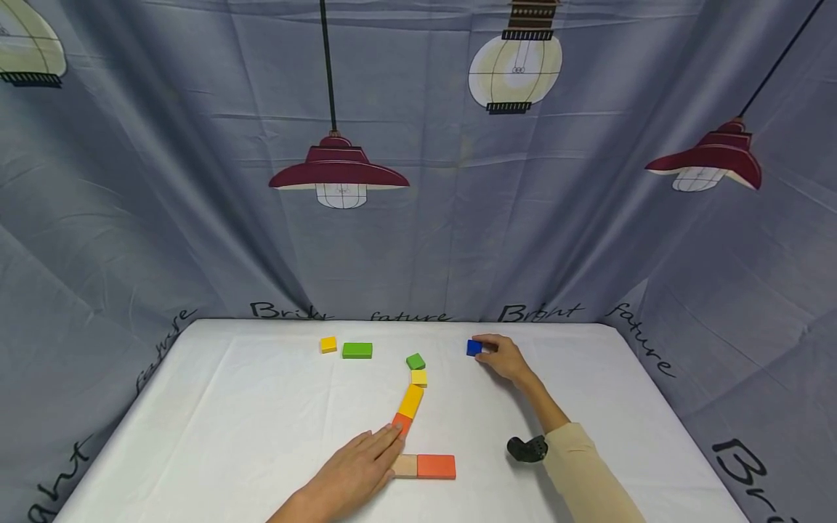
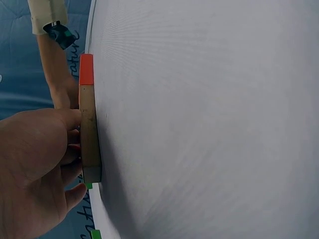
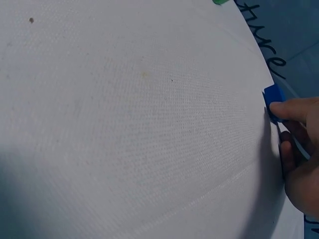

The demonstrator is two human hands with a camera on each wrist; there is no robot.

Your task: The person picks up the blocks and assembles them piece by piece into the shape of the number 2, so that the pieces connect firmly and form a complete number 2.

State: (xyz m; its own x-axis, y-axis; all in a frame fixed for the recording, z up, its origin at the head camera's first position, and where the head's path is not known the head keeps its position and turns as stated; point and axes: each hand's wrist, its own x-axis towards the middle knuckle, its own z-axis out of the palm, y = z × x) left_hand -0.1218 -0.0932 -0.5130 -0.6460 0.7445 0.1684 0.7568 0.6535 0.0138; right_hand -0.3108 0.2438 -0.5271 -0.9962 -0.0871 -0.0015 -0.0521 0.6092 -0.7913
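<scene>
In the head view my right hand pinches a blue cube between thumb and fingers near the table's far edge. The same blue cube shows at the right wrist view's edge, against the cloth. My left hand lies with fairly straight fingers over an orange block and the left part of a plain wooden block. A curved line of blocks leads away from it: a long yellow block, a pale yellow cube and a green cube. Another orange block meets the wooden one.
At the far left of the white table are a yellow cube and a green rectangular block. A dark wrist device sits by the right sleeve. Printed grey cloth hangs behind the table.
</scene>
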